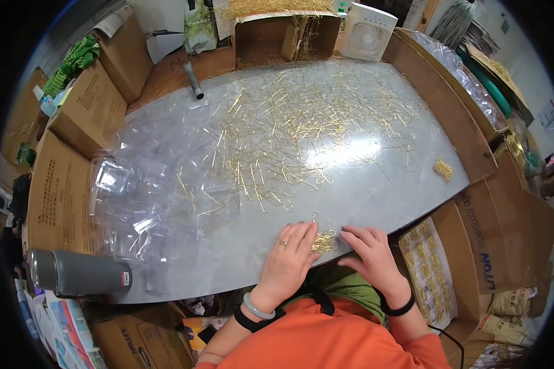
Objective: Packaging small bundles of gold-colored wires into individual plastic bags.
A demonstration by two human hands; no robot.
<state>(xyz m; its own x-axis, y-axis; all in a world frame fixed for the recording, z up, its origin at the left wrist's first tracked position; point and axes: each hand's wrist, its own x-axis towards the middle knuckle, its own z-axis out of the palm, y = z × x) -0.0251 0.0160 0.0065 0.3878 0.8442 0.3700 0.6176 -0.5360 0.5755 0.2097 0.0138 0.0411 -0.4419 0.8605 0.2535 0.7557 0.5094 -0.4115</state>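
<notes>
At the table's near edge lies a small cluster of gold metal hooks. Flat beside it, with fingers stretched out against its left side, is my left hand. My right hand is just to the right of the cluster, its fingers extended and its thumb apart, with nothing visible in it. A loose hook sticks out above the cluster. Farther back, a wide scatter of similar gold hooks covers the grey tabletop.
Clear plastic boxes pile up on the left, near a dark grey bottle lying sideways. A bundle of hooks sits at the right edge. Below it, an open carton holds bundled hooks. A white fan stands at the back.
</notes>
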